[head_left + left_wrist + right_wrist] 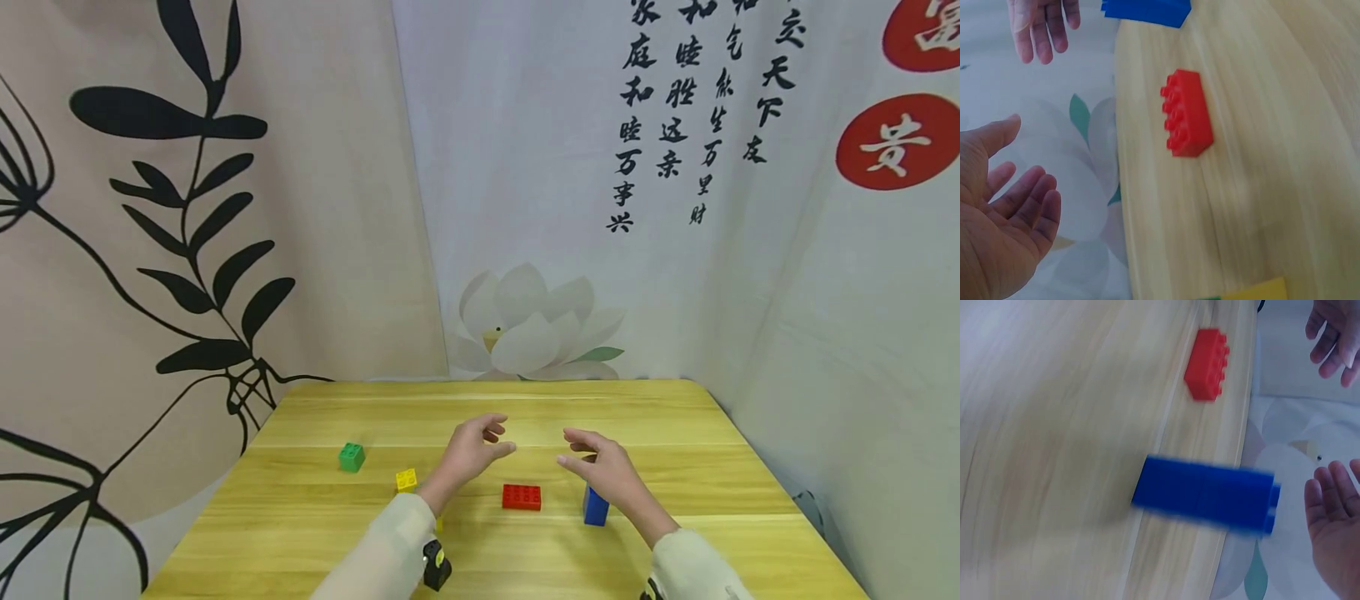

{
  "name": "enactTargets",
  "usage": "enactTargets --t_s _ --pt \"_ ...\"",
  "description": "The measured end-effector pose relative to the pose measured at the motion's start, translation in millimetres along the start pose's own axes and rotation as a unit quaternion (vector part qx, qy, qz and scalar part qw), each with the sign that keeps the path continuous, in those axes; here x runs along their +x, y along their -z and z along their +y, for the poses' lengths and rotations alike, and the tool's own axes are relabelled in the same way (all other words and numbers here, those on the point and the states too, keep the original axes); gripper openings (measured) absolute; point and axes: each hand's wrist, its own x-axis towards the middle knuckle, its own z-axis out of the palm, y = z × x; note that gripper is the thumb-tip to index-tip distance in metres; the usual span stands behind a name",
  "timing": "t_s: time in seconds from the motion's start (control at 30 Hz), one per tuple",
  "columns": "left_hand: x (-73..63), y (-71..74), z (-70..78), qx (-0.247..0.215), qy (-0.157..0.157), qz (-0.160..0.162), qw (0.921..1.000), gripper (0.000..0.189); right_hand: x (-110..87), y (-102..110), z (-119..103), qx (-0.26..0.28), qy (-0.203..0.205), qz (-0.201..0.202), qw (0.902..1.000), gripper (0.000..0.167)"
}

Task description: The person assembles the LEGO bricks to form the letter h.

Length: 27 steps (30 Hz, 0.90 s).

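Observation:
Both hands hover over the table (660,467) with relaxed fingers and nothing in them. My left hand (472,454) is up and to the left of a red building brick (521,497), its palm turned inward. Across from it, my right hand (600,462) overlaps the top of a blue brick (596,507) in the head view. That blue brick (1207,494) stands tall on the table in the right wrist view, its studs upward and the hand (1338,525) apart from it. In the left wrist view the red brick (1190,115) lies studs up.
A green brick (352,457) sits at the table's left, with a yellow brick (406,480) between it and my left forearm. More yellow (439,525) peeks out beside the left sleeve. Printed curtains (525,208) hang behind the table's back edge.

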Motion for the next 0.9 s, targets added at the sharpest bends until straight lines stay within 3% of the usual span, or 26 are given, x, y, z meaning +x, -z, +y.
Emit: enactTargets --t_s 0.3,0.53,0.9 --pt "-6.8 28.5 -8.3 0.005 0.007 0.02 0.9998 0.048 0.6 -36 -16 0.018 0.007 -0.022 0.9996 0.051" --pt "-15.6 46.9 -16.0 0.01 0.016 0.036 0.9992 0.05 -6.3 -69 -8 -0.013 -0.003 -0.047 0.9988 0.058" --pt "-38.4 65.6 -29.4 -0.015 0.051 0.053 0.9972 0.049 -14.4 -94 27 -0.028 -0.055 0.035 0.9975 0.056"
